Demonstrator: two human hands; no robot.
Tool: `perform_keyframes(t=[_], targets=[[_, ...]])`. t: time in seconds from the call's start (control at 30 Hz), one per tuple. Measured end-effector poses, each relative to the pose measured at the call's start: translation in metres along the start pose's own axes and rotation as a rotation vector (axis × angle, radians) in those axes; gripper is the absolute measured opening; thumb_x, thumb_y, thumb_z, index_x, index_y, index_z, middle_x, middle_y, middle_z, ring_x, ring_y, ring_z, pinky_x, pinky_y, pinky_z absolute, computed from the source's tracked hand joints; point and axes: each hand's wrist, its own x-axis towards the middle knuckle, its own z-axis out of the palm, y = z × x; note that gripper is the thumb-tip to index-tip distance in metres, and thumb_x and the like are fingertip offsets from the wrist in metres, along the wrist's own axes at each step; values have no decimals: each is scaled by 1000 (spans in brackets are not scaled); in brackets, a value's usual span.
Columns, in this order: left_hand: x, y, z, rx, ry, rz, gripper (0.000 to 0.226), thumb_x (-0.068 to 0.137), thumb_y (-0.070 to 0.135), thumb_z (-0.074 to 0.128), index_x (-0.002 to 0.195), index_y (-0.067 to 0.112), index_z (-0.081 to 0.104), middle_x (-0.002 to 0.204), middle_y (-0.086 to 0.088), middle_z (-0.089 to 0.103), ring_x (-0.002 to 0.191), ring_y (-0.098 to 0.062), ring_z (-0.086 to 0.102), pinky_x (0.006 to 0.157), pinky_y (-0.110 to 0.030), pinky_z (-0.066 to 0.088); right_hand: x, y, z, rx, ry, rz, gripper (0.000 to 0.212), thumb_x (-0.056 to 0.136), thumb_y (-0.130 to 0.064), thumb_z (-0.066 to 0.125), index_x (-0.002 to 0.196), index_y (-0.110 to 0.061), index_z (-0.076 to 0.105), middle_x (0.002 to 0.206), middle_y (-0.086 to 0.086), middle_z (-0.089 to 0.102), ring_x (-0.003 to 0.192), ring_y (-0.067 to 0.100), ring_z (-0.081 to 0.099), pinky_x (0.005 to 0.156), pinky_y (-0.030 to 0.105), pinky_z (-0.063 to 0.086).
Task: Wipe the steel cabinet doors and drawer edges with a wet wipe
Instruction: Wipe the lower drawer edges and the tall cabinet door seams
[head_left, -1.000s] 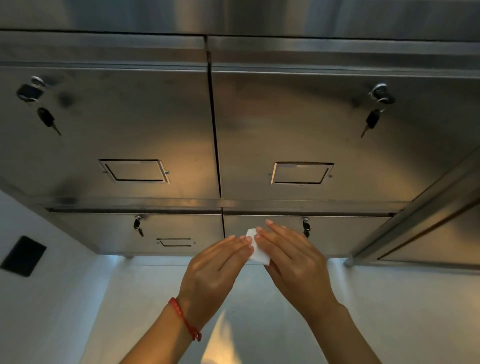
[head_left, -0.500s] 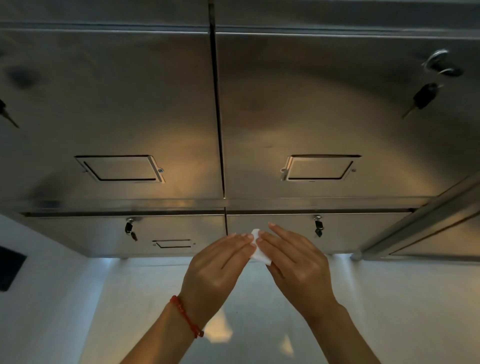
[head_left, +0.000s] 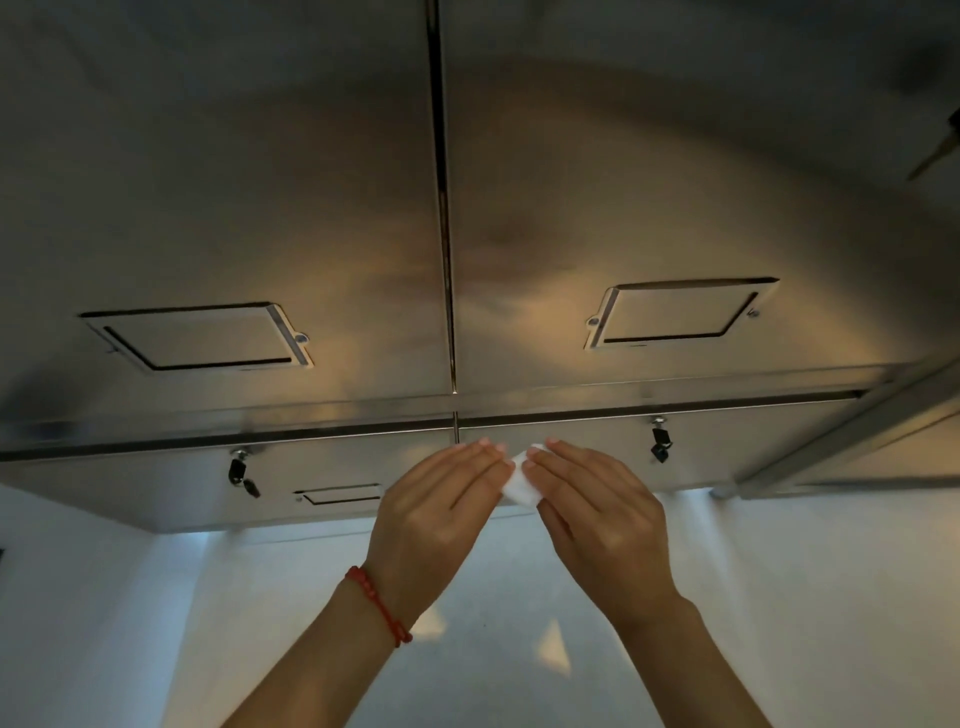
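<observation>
**Wet wipe pinched between two hands before the lower drawers**

A small white wet wipe (head_left: 519, 480) is held between the fingertips of both hands, in front of the seam where the lower drawers meet; only a folded corner is seen, the rest being hidden behind the fingers. The left hand (head_left: 439, 519) is closed lightly on the wipe's near-left edge, fingers extended and pressed together; the right hand (head_left: 597, 514) is closed on the opposite edge in the same manner; whether the wipe touches the steel cannot be told. A red bracelet (head_left: 379, 605) is worn on the left wrist. Just beyond the fingertips the lower right drawer (head_left: 753, 452) is found, with a key (head_left: 660, 447) hanging to the right of the right hand; to the left of the left hand the lower left drawer (head_left: 156, 483) is seen, with its own key (head_left: 241, 475) and a recessed handle (head_left: 340, 493). Above both hands two large steel doors (head_left: 260, 182) are set side by side, each with a recessed handle; below the hands a pale floor (head_left: 493, 675) is visible.
</observation>
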Motion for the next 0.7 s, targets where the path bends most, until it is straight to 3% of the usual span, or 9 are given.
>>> perform_keyframes(t=[0.1, 0.53, 0.7], targets=[[-3, 3, 11, 5, 18, -8, 22, 83, 14, 61, 94, -2, 72, 97, -17, 71, 93, -27, 68, 84, -40, 54, -9, 6, 5, -2, 3, -13, 33, 95, -20, 49, 89, -1, 75, 93, 13, 73, 88, 23, 70, 86, 37, 50], [-25, -2, 60, 139, 39, -74, 30, 87, 18, 53, 101, -2, 70, 106, -18, 68, 103, -32, 64, 89, -45, 48, -38, 35, 54, -33, 112, -79, 21, 79, -16, 64, 86, 2, 74, 90, 16, 72, 84, 27, 71, 86, 40, 49], [-35, -8, 81, 165, 40, -88, 32, 87, 20, 53, 106, -1, 68, 110, -17, 66, 106, -30, 62, 91, -47, 47, -46, 45, 71, -14, 128, -92, 34, 96, -20, 49, 88, 2, 74, 92, 16, 72, 85, 27, 70, 81, 40, 53]])
